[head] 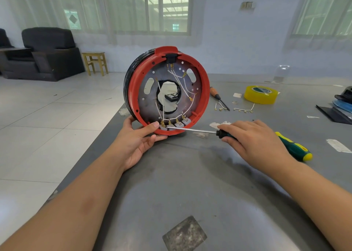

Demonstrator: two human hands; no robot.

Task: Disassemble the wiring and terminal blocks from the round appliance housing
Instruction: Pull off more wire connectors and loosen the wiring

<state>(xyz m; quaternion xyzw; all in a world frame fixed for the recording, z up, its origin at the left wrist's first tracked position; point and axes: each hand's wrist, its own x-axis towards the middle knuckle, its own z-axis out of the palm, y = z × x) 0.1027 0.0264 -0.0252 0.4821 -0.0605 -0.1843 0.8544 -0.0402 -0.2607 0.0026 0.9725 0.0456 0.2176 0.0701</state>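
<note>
Grey metal table (190, 184) by a tiled floor carries the round housing (167, 91), stood on edge near the table's left side, its open face turned toward the camera. Its red rim rings a grey plate with white wires (185, 88); four grey terminal blocks (174, 124) sit along the bottom. Left hand (140, 139) grips the lower rim, thumb by the leftmost block. Right hand (255, 139) curls over a green-yellow screwdriver (293, 147), shaft lying leftward, tip at the blocks.

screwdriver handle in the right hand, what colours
Dark green and yellow, with a black collar at the shaft; screwdriver shows best in the head view.
</note>
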